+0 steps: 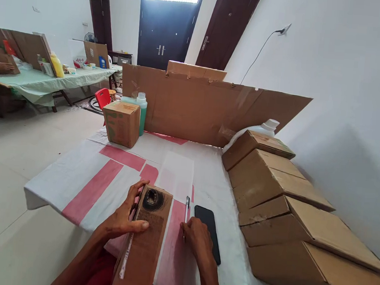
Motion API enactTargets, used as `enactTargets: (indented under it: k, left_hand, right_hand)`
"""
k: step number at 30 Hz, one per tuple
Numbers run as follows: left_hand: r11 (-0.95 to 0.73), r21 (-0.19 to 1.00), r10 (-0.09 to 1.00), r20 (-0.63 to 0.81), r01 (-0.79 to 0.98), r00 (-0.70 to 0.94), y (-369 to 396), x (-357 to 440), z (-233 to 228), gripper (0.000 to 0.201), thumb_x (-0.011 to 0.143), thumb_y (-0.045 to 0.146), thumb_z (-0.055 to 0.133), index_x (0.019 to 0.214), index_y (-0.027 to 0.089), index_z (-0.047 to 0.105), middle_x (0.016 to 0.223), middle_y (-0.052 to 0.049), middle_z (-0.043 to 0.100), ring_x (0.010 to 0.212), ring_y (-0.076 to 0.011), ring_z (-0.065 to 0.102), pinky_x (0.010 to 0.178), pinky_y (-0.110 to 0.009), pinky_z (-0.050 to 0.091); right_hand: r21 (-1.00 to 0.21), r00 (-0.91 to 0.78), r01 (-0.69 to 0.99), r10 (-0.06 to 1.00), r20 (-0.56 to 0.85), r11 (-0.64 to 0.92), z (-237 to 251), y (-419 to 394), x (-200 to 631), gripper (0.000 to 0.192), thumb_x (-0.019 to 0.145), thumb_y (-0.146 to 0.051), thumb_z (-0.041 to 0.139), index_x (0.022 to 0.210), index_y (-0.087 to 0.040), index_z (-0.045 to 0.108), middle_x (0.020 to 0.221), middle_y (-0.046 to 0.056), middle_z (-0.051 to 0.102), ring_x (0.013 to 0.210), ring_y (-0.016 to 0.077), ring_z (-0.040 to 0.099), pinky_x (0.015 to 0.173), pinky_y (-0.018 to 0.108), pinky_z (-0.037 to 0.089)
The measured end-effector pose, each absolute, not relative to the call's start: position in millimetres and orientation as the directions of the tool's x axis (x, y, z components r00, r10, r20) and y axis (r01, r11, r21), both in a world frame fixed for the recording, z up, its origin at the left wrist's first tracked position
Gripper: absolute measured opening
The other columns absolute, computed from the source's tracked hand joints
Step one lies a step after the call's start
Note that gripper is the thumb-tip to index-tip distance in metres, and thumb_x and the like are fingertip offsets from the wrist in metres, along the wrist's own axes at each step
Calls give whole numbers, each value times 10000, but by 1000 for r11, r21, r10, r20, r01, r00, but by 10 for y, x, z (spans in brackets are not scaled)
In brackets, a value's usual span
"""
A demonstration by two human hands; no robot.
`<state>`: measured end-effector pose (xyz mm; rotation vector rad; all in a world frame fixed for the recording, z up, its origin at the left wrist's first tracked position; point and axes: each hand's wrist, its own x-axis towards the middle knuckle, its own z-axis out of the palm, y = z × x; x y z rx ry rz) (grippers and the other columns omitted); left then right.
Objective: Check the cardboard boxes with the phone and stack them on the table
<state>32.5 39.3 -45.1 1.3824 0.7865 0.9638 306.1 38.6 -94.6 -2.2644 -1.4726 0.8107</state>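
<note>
My left hand is wrapped round the side of a long brown cardboard box, thumb on its top face. Near the box's far end is a black scribbled ring around a small torn-looking hole. My right hand has its fingers closed on a slim pen with a clear barrel, low over the cloth. Right beside that hand is a black phone, partly covered by it. Beyond the box lies a thin white sheet of paper. The box's near end runs out of view.
More cardboard boxes line the table's right edge. At the far left corner stand a smaller box and a green bottle. An upright cardboard panel bounds the back. Another person's hand shows at the far-left table.
</note>
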Motion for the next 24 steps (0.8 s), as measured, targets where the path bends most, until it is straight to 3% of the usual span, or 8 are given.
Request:
enactTargets:
  k: [3,6,8,10,13,17,20,24]
  left_hand:
    - [-85,995,898,101,-56,427,416,338,-474,1104,716,622,826,1599,307,243,1635,-147,302,1515,-443,299,1193,-578,343]
    - [-118,992,890,121,-34,440,442,349,-509,1126,698,621,835,1603,314,240,1626,-147,320,1504,-444,315,1197,-592,331]
    - [-125,992,886,120,-18,447,451,356,-513,1134,699,605,840,1609,309,231,1613,-153,346,1495,-437,336,1199,-593,326]
    - [-124,992,888,113,-5,446,450,358,-503,1121,714,593,835,1612,301,231,1607,-155,359,1494,-427,343,1205,-588,320]
    - [-121,992,895,116,-15,431,438,349,-496,1113,717,601,826,1611,301,236,1607,-151,365,1495,-424,347,1206,-592,319]
    - [-143,990,901,134,-11,413,440,332,-537,1110,723,596,822,1615,306,230,1637,-145,320,1521,-435,294,1206,-605,320]
    - [-160,987,904,152,-14,400,454,336,-577,1091,728,575,828,1614,304,252,1653,-139,290,1528,-439,275,1205,-598,330]
    - [-142,989,909,142,-31,391,448,334,-583,1094,724,577,836,1613,312,256,1638,-139,319,1506,-431,323,1199,-590,342]
  right_hand:
    - [-720,238,606,941,-241,-338,-818,377,3062,276,911,-365,565,674,-230,521,618,57,662,626,248,696,601,326,480]
    - [-934,219,308,969,-114,-180,-526,331,2987,335,954,-565,471,899,-241,532,796,42,724,660,199,697,580,289,503]
    - [-1000,209,4,978,-15,-16,-317,291,2866,351,902,-579,611,960,-237,559,825,37,735,650,178,683,565,271,500]
    - [-976,170,-195,983,63,97,-162,251,2702,328,857,-506,746,962,-223,617,740,14,720,582,150,637,550,256,486]
    - [-954,129,-238,979,156,184,-75,203,2481,220,903,-425,743,954,-222,678,703,-6,699,582,126,606,577,247,493]
    - [-954,75,-161,967,243,252,-96,174,2379,143,933,-371,720,951,-229,716,888,13,709,639,113,590,585,242,488]
    - [-965,-3,-60,967,255,254,-78,152,2406,143,939,-369,714,939,-226,715,861,5,683,625,106,562,579,237,466]
    - [-979,21,-69,981,193,194,-39,188,2581,252,949,-457,667,873,-220,622,1011,50,714,583,110,587,509,249,454]
